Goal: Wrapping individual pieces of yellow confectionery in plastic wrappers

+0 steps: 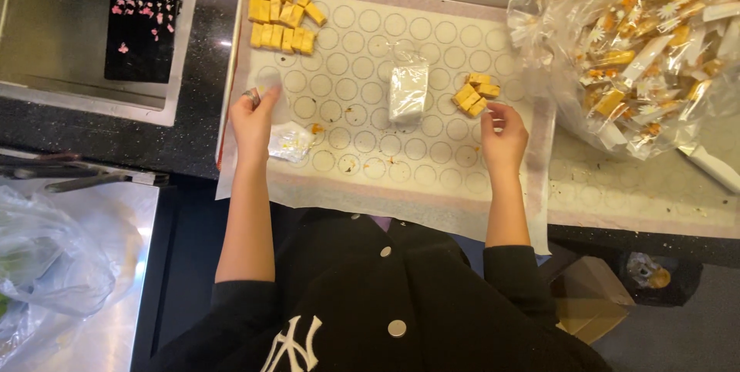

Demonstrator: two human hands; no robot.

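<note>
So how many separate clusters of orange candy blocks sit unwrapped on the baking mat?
2. A large cluster lies at the mat's far left corner; a small one sits just beyond the right hand. Wrapped ones fill the bag.

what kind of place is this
Probably a small sweet-making or home bakery kitchen: a baking tray lined with a circle-printed mat, cut yellow candy pieces on it, and a big clear bag of wrapped sweets beside it.

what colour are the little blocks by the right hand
Yellow-orange blocks, lying just above the right hand on the circle-printed mat; head view.
</note>
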